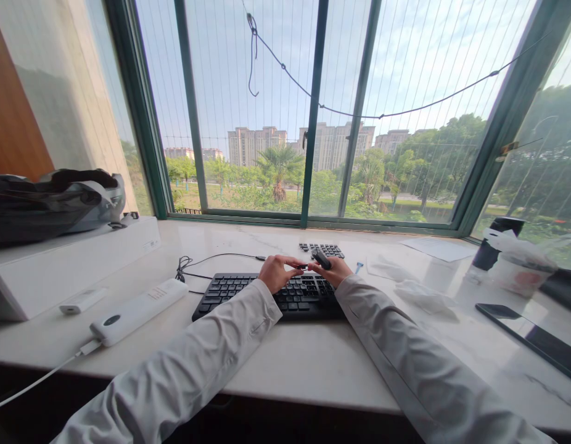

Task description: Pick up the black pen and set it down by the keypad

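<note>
A black keyboard [308, 306] lies on the white marble-patterned sill under my hands, and part of its right side seems to lack keycaps. Above it, my left hand [277, 272] is closed in a pinch on a small dark piece [303, 267], which looks like a keycap. My right hand [337, 272] is wrapped round a short black handled tool [321, 259] whose exact kind I cannot make out. Its fingertips meet the small piece, close to the left fingertips. Just behind the keyboard, several loose black keycaps [334, 249] are laid out in rows.
A black cable [186, 271] and white power bank [140, 311] lie left, near a white box [73, 259] bearing a dark bag [49, 200]. Rightward are a small blue item [359, 267], crumpled clear plastic [424, 296], paper [438, 248] and a phone [535, 339]. Windows stand behind.
</note>
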Demonstrator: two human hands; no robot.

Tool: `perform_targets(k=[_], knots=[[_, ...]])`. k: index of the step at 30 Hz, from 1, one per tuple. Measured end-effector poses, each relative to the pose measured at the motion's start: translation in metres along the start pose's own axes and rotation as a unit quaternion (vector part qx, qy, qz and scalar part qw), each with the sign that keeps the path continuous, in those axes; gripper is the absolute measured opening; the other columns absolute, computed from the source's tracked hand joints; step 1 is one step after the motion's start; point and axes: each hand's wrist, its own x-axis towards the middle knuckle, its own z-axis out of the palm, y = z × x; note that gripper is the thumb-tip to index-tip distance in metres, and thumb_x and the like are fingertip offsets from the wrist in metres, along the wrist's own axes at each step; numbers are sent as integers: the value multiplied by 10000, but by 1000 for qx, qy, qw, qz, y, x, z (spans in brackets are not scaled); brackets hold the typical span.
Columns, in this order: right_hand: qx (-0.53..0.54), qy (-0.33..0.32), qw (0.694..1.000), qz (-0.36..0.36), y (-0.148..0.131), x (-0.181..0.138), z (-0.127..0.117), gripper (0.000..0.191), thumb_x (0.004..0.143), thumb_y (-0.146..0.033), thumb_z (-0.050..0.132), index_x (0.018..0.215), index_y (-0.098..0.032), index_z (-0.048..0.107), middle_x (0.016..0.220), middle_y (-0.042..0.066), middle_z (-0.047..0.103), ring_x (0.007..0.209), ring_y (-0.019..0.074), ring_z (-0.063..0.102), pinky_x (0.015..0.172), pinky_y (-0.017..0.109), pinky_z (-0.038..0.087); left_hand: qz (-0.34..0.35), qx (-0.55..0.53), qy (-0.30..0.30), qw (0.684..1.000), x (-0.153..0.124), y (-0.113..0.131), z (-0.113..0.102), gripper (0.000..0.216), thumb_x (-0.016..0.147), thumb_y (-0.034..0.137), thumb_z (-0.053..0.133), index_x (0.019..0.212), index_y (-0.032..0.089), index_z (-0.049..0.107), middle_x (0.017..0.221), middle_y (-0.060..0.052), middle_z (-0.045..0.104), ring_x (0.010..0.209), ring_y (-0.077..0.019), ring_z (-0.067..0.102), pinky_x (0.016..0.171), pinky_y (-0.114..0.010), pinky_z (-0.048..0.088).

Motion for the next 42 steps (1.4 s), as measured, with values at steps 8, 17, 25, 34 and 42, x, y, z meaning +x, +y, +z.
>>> perform_targets(k=[8,17,25,34,42], knots=[[27,-4,1000,-9,0,1,-2,365,738,-517,627,861,-193,743,784,47,711,765,206,643,678,284,448,10,-2,19,1000,1,-2,1,288,712,380,712,954,230,748,903,-42,733,748,-188,662,712,-289,509],[12,33,999,-36,-2,1,0,347,733,-519,621,818,-201,731,615,-7,630,633,159,586,589,252,421,30,8,26,999,1,-3,2,359,698,437,710,991,231,729,974,-46,723,924,-211,650,757,-278,498],[-246,5,967,62,1,-1,-24,203,801,-392,567,791,-245,706,799,67,683,796,239,626,708,340,436,-9,98,38,994,3,-7,-6,255,695,359,716,934,274,737,970,-5,720,917,-209,635,814,-288,466],[-322,-105,926,170,8,-5,-37,295,773,-354,596,1009,-202,687,1010,157,664,953,308,608,798,424,436,-3,167,26,986,9,-11,-19,266,731,391,684,967,277,733,1027,-10,704,901,-209,626,837,-301,462],[-307,-110,928,180,15,1,-33,374,748,-312,618,1102,-196,646,1093,147,645,1018,292,593,903,455,392,-21,235,-69,969,54,-13,-30,247,735,384,654,928,258,741,962,-14,722,614,-152,632,794,-299,463]])
